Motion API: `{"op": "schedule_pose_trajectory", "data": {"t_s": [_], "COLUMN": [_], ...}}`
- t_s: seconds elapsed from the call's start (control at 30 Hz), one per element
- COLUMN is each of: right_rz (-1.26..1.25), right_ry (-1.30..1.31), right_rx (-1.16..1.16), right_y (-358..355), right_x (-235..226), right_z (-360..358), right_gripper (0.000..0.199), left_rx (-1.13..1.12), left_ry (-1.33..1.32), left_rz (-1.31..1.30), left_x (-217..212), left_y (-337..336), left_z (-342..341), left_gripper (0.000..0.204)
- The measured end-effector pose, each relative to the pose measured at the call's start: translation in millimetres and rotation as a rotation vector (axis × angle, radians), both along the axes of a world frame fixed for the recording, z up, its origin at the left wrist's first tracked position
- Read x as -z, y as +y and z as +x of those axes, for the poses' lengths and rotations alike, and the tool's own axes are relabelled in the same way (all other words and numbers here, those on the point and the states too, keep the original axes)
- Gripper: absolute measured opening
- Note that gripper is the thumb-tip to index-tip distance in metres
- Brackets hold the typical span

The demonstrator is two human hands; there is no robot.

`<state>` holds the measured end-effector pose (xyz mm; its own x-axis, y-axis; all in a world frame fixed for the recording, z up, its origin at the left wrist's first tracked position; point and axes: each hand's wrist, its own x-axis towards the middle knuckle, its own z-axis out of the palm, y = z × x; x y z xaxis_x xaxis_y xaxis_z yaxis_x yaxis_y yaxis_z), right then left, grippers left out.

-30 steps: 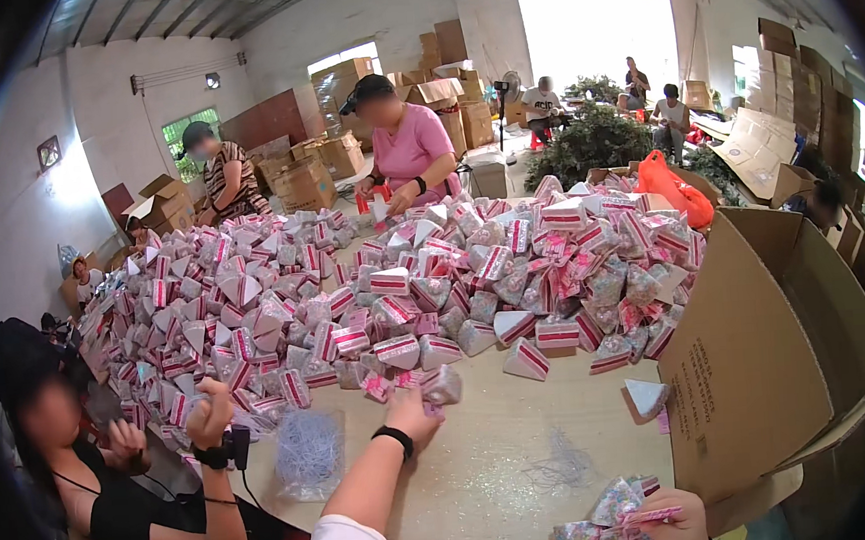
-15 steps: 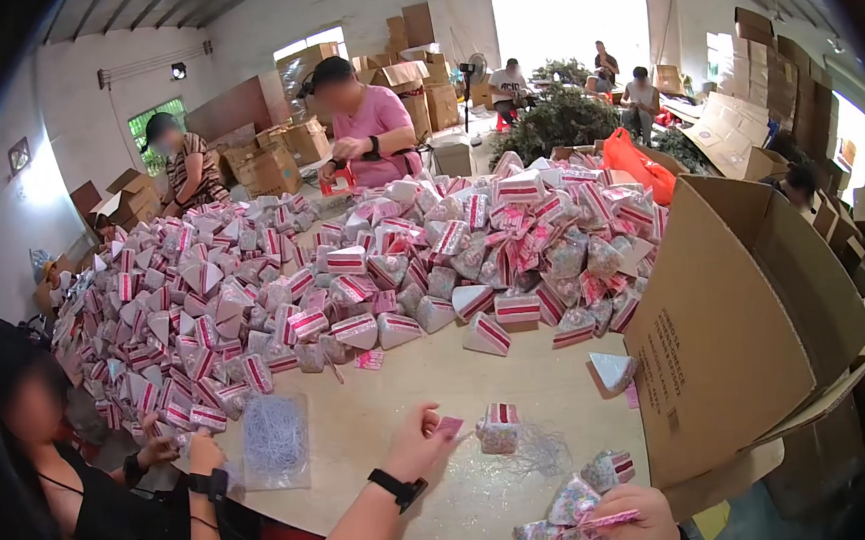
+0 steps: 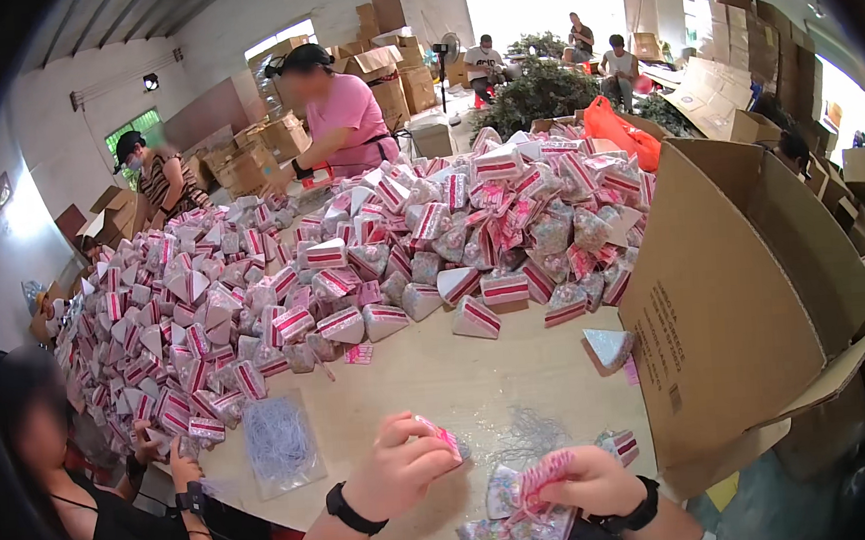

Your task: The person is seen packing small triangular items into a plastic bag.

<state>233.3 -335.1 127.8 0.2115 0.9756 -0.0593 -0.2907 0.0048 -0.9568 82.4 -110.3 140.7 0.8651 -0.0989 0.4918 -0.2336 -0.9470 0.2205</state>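
My left hand [image 3: 407, 472] is closed, pinching a small pink card [image 3: 438, 432]; part of a cake-slice ornament may be behind its fingers. My right hand [image 3: 583, 480] is closed on pink tags [image 3: 539, 478] above a bunch of glittery cake-slice ornaments [image 3: 511, 530], which hang at the table's near edge. Beside this hand lies a single cake-slice ornament [image 3: 620, 445]. A tangle of thin clear strings [image 3: 529, 432] is spread on the table [image 3: 401, 393] between and beyond my hands.
Cake-slice ornaments [image 3: 333, 282] are heaped across the table's far side. An open cardboard box [image 3: 716, 300] stands at right, a white-topped slice [image 3: 608, 346] by it. A string-filled plastic bag [image 3: 280, 436] lies left, near a co-worker [image 3: 88, 505]. Another person [image 3: 347, 115] stands beyond.
The cake-slice ornament that stood between my hands is gone from its spot. My left hand has turned and lowered slightly; my right hand has moved left and up with the bunch.
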Motion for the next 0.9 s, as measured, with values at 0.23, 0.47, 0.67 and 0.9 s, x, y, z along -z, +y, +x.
{"op": "schedule_pose_trajectory", "data": {"t_s": [0.23, 0.47, 0.67, 0.9], "right_rz": [-0.045, -0.057, -0.043, 0.013], "right_ry": [0.115, 0.331, 0.378, 0.217], "right_rx": [0.002, -0.244, -0.111, -0.025], "right_y": [35.1, 34.6, 30.9, 32.5], "right_x": [3.3, 34.5, 34.7, 42.6], "right_z": [-1.0, -5.6, -11.3, -12.9], "right_gripper": [0.023, 0.026, 0.024, 0.024], "left_rx": [0.261, 0.478, 0.147, 0.301], "left_ry": [0.024, 0.034, 0.113, 0.352], "left_rz": [0.057, -0.2, -1.342, -1.511], "left_x": [-31.3, -13.5, 23.8, 31.1], "left_y": [-18.1, -23.1, -51.1, -63.1], "left_z": [-3.3, 1.4, 9.7, 21.1], "left_gripper": [0.01, 0.01, 0.054, 0.052]}}
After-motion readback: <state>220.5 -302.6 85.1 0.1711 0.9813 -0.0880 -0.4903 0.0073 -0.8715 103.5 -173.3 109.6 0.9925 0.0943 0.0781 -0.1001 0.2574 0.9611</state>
